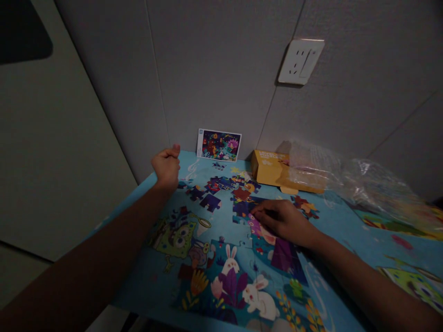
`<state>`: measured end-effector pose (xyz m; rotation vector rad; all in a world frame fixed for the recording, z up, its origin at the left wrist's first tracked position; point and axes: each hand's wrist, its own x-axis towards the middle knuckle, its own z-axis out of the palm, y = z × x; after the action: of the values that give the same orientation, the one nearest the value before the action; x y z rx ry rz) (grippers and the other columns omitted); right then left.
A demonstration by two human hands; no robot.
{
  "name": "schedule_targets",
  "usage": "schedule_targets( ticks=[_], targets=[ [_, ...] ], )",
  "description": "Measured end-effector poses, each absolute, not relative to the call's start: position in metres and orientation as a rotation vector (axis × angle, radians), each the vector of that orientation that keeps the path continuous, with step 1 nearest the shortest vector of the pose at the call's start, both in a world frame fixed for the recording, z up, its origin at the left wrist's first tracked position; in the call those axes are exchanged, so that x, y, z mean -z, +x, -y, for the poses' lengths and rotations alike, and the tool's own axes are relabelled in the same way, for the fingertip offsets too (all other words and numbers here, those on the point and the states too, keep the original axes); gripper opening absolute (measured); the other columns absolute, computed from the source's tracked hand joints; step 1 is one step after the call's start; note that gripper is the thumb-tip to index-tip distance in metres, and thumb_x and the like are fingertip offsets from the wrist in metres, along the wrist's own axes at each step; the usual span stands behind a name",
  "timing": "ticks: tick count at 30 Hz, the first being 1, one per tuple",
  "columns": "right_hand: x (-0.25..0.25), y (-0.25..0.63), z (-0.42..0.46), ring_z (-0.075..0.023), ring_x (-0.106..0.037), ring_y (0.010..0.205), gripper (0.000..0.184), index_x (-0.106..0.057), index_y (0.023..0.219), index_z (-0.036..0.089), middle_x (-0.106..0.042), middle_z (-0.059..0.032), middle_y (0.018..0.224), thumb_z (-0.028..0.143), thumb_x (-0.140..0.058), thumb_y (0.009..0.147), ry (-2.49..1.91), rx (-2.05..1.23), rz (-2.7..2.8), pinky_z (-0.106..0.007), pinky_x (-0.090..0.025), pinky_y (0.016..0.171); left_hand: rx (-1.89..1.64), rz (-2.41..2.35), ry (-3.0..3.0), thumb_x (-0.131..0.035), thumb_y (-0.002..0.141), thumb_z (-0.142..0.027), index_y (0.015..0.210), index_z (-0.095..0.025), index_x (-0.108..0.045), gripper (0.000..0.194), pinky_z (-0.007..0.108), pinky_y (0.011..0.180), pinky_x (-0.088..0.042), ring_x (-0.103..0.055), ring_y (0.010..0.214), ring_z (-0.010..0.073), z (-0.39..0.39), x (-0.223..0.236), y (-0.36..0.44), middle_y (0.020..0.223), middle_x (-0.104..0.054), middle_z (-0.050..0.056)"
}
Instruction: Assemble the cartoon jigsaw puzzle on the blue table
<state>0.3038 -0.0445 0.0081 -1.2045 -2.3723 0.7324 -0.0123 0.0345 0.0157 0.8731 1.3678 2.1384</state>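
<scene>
My left hand (166,167) is raised over the table's left side, fingers curled into a fist with the thumb on top; nothing shows in it. Below my right hand (282,219) lies a partly joined jigsaw puzzle (235,281) with white rabbits, purple leaves and flowers. The fingertips of this hand are pinched together on a puzzle piece at the dark blue and pink section, and the hand hides part of that section. Several loose puzzle pieces (210,202) lie between my hands, and a small cluster of orange-red pieces (306,206) is beyond my right wrist.
A picture card (219,145) of the full scene leans against the wall. A yellow puzzle box (272,168) stands beside it, with clear plastic bags (374,184) to the right. The blue cartoon-printed table covering (224,226) meets the grey wall, which carries a socket (301,61).
</scene>
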Motion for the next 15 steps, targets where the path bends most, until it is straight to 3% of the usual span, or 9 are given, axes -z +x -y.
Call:
schedule_targets(
  ticks=[8,12,15],
  targets=[
    [-0.008,0.303,0.046,-0.0131,-0.054,0.057,0.026,-0.073,0.089,0.017,-0.068,-0.0025,0.069,0.03,-0.052,0.087,-1.201,-0.736,2.379,-0.026,-0.039,0.054,-1.932,-1.195,1.279,-0.065,0.08,-0.053,0.061,-0.023,-0.019,0.058,0.019,0.037,-0.021,-0.024,0.04,0.0056,-0.033,0.001,0.0,0.049,-0.024,-0.01],
    [-0.009,0.303,0.046,-0.0133,-0.055,0.06,0.025,-0.073,0.09,0.017,-0.069,-0.0026,0.072,0.029,-0.052,0.088,-1.198,-0.748,2.393,-0.026,-0.039,0.056,-1.749,-1.403,1.764,-0.057,0.086,-0.04,0.055,-0.021,-0.02,0.053,0.023,0.048,-0.031,-0.03,0.046,0.0087,-0.027,0.003,0.008,0.049,-0.027,-0.006],
    [-0.009,0.304,0.045,-0.0141,-0.057,0.061,0.026,-0.073,0.091,0.017,-0.07,-0.0036,0.075,0.029,-0.05,0.089,-1.198,-0.762,2.39,-0.026,-0.039,0.056,-1.381,-1.369,2.325,-0.06,0.085,-0.032,0.052,-0.019,-0.025,0.05,0.029,0.072,-0.042,-0.049,0.066,0.0138,-0.021,0.004,0.017,0.06,-0.049,0.0]
  ],
)
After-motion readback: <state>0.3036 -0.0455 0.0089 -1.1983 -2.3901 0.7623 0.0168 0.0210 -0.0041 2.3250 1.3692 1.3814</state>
